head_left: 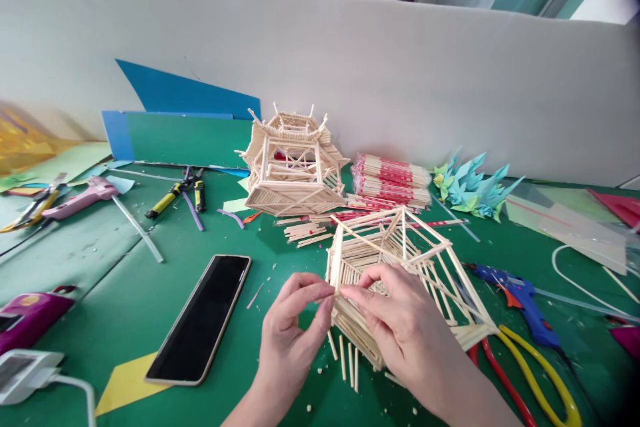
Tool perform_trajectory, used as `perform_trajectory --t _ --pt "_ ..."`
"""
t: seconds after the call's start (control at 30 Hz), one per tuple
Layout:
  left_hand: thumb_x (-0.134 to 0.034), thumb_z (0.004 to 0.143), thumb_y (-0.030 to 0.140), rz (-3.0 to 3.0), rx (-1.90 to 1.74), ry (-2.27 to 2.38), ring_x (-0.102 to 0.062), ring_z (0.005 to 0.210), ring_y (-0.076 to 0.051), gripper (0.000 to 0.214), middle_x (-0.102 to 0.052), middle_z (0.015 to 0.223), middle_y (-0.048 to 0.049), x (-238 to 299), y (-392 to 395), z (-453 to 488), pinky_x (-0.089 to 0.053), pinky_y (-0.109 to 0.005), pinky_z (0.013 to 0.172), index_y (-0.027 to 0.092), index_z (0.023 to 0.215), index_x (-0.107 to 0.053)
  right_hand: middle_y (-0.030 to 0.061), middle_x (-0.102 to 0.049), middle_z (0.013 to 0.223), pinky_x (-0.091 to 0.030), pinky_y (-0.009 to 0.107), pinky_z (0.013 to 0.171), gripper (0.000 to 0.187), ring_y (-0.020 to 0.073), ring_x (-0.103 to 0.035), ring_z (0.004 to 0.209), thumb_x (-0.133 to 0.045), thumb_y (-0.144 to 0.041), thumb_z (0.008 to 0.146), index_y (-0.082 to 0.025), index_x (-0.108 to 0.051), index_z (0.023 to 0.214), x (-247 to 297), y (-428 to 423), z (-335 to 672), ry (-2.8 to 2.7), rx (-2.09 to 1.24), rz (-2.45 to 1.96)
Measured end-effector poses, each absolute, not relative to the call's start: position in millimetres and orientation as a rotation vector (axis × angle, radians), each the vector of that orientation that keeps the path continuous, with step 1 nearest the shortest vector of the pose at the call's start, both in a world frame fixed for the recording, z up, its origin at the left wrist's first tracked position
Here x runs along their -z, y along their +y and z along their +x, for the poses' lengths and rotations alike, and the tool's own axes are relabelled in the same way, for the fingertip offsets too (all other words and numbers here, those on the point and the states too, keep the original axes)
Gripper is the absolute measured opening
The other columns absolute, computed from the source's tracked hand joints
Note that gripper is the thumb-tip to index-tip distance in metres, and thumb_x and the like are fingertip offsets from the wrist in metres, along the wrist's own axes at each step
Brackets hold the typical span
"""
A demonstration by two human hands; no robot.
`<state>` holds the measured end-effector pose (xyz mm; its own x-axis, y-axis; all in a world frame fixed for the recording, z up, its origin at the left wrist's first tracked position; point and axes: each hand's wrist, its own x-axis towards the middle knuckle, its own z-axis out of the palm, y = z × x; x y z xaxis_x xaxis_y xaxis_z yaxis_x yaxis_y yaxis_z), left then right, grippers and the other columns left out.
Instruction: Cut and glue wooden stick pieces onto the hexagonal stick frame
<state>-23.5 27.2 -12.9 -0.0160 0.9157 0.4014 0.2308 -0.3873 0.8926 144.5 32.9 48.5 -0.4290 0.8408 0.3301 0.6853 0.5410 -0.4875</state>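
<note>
A frame built of thin wooden sticks [453, 250] stands tilted in front of me, with open sides and a body of stacked sticks. At its near left corner my left hand [300, 320] is closed in a pinch, thumb against forefinger. My right hand [400, 320] reaches across the frame's front and pinches at the same spot, its fingertips nearly meeting the left ones. Whatever lies between the fingertips is too small to make out. Several loose stick ends [350, 364] show below the frame. Behind it stands a finished-looking stick pavilion [295, 174] with upturned roof corners.
Bundled sticks in red-and-white wrapping [393, 180] lie behind the frame. To the right are a blue glue gun [525, 297], yellow-and-red-handled pliers [545, 374] and folded paper plants [475, 187]. Leftward lie a phone [203, 320], a pink glue gun [87, 199] and yellow-black cutters [167, 200].
</note>
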Motion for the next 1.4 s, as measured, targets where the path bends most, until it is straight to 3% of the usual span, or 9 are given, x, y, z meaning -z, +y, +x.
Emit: perform_trajectory --t 1.03,1.23,1.33,1.4 --pt "-0.056 0.08 0.009 1.685 -1.452 1.185 -0.058 0.074 -0.014 0.016 -0.058 0.082 -0.0027 9.1 31.0 -20.7 -0.048 -0.025 0.063 0.021 0.084 -0.064 0.0079 -0.059 0.085 -0.047 0.041 0.066 0.036 0.0223 -0.054 0.08 -0.042 -0.008 0.082 -0.023 -0.067 0.102 -45.3 33.4 143.5 -2.245 -0.355 -1.229" --pt "-0.05 0.085 0.015 1.672 -1.488 1.299 -0.058 0.085 -0.016 0.02 -0.059 0.091 -0.0037 4.0 23.8 -33.9 -0.048 -0.026 0.071 0.023 0.102 -0.058 0.0075 -0.059 0.094 -0.047 0.041 0.074 0.036 0.0215 -0.054 0.089 -0.042 -0.009 0.085 -0.022 -0.061 0.112 -50.6 33.0 150.7 -2.244 -0.309 -1.222" --pt "-0.044 0.087 0.013 1.963 -1.401 1.515 -0.056 0.078 -0.016 0.013 -0.057 0.083 -0.0049 10.1 15.3 -43.6 -0.046 -0.025 0.062 0.018 0.09 -0.055 0.008 -0.058 0.104 -0.046 0.038 0.081 0.036 0.0201 -0.054 0.096 -0.043 -0.01 0.086 -0.021 -0.054 0.119 -53.9 23.2 159.7 -2.137 -0.214 -1.219" --pt "-0.045 0.086 0.012 2.271 -1.162 1.51 -0.055 0.072 -0.015 0.012 -0.057 0.077 -0.0038 18.1 9.4 -47.1 -0.045 -0.026 0.061 0.017 0.082 -0.055 0.0067 -0.058 0.102 -0.047 0.035 0.077 0.03 0.0189 -0.056 0.092 -0.046 -0.012 0.085 -0.023 -0.057 0.112 -52.9 9.7 165.0 -1.961 -0.17 -1.246"
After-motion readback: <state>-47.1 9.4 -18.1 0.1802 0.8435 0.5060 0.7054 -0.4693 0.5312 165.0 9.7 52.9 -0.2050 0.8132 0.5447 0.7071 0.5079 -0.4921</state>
